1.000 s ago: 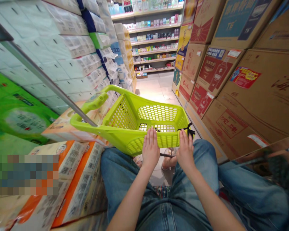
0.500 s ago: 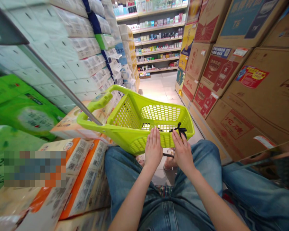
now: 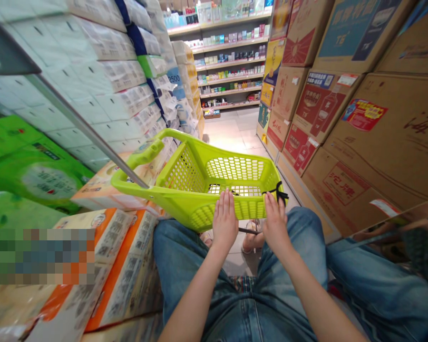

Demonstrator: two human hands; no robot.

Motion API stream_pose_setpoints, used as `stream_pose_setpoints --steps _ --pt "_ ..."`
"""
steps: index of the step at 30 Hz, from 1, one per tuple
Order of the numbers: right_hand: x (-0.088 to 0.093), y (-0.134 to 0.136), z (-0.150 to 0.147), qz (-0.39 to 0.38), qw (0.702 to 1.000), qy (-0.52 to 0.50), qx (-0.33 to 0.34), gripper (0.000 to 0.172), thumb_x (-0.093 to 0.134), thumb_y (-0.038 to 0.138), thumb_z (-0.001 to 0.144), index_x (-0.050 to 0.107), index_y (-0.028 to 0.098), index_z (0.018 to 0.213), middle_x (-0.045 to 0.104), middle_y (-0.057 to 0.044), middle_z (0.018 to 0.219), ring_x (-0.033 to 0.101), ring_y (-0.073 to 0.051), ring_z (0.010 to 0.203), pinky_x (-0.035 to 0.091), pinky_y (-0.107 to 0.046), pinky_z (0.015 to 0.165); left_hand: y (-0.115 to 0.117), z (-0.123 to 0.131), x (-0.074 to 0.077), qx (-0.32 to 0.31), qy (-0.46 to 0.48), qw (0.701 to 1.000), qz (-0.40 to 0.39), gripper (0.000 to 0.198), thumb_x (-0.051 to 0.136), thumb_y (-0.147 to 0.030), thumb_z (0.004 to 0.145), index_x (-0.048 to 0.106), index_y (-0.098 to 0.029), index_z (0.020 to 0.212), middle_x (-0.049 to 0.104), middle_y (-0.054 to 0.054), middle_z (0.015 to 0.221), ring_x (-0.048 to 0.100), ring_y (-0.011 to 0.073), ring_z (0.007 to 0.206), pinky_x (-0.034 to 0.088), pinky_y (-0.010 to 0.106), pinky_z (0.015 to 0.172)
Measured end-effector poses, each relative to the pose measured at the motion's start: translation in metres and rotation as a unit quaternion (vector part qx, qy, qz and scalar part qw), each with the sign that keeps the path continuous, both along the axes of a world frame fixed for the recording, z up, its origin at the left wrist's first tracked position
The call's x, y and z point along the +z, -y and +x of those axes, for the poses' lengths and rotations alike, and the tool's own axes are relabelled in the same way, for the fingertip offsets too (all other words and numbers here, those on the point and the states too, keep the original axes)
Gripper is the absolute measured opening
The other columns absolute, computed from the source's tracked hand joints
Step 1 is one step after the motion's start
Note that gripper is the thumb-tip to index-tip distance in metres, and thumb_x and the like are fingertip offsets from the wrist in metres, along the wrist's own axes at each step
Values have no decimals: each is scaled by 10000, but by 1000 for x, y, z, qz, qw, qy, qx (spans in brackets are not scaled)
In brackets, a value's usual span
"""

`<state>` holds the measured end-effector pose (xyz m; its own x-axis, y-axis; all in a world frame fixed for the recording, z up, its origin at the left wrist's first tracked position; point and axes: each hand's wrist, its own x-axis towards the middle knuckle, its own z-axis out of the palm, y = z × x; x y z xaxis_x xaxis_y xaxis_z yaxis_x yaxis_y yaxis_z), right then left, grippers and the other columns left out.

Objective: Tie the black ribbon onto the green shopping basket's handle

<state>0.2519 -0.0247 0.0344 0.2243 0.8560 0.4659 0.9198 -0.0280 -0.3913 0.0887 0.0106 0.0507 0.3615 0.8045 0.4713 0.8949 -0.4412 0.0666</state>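
Observation:
A lime-green plastic shopping basket [image 3: 185, 197] with perforated sides stands in front of my knees. My left hand [image 3: 225, 221] lies on its near side, fingers together and stretched out flat over the rim. Farther right, my right hand [image 3: 275, 223] rests on the same side near the corner, its fingers also straight. A black tied strip [image 3: 281, 194] with loose ends sits at the right fingertips, over the basket's corner. Whether the fingers press on it is hidden. A grey metal pull rod [image 3: 89, 128] rises from the basket's left end.
Stacked tissue packs [image 3: 117, 73] line the left, with orange-and-cream packs [image 3: 117, 266] beside my leg. Cardboard cartons [image 3: 371, 128] rise on the right. Shelves of small goods [image 3: 231, 59] close the aisle's far end. A denim-clad leg [image 3: 381, 285] shows in a reflective panel, lower right.
My right hand has slid right along the basket's rim, and the black strip has shifted right with it to the corner. My left hand keeps its place on the basket.

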Motion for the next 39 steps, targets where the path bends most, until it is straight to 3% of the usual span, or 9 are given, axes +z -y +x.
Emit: stream_pose_setpoints --steps 4,8,13,21,24,29,34,39 --pt "17 -12 -60 -34 997 25 59 820 391 10 767 292 176 1564 382 -91 1592 267 -333 1466 460 -523 1011 -2 -1 -2 13 -16 1000 7 755 425 -77 856 171 -61 1566 260 160 1636 149 251 1537 278 450 1230" --pt "26 -17 -75 -47 993 -4 105 778 380 27 802 310 188 1560 385 -85 1592 279 -303 1468 447 -500 1034 -4 -2 -3 12 -22 1000 16 702 398 -108 901 187 -87 1569 300 157 1622 191 248 1529 314 458 1216" --pt "21 -7 -37 -22 987 -1 159 888 366 -37 742 252 235 1580 350 -33 1614 230 -242 1506 398 -461 1119 -1 -2 -1 -1 0 1000 5 835 448 -71 817 114 -90 1582 238 156 1644 147 244 1538 273 458 1231" --pt "-2 7 42 6 995 -39 97 854 383 -18 724 337 214 1545 385 -40 1593 248 -242 1507 324 -517 1196 0 -1 1 0 -3 1000 -7 842 469 -91 813 115 -61 1577 220 158 1649 134 253 1541 252 439 1238" --pt "-5 3 51 18 994 -58 85 846 382 -8 706 376 210 1524 433 -63 1559 322 -230 1473 300 -531 1208 0 0 1 -2 1 1000 -8 852 479 -97 813 106 -63 1578 211 160 1651 127 255 1542 253 447 1238" --pt "16 -8 1 -7 998 -57 30 815 399 -5 699 422 164 1496 463 -93 1536 307 -294 1462 407 -546 1109 0 -1 1 -3 4 1000 -6 861 473 -79 799 113 -74 1580 217 154 1650 143 258 1539 258 455 1236" --pt "40 -18 -65 -70 994 1 88 744 399 -5 761 447 162 1484 451 -104 1550 319 -291 1456 439 -491 1033 -1 -3 -2 14 -24 1000 8 748 425 -89 863 178 -69 1569 262 150 1637 158 246 1535 288 438 1227" --pt "41 -16 -62 -74 989 1 129 777 385 -17 756 416 182 1506 414 -58 1578 301 -253 1468 439 -442 1025 -1 -3 -3 12 -30 999 3 724 425 -102 879 190 -52 1562 247 154 1640 142 249 1539 289 452 1227"
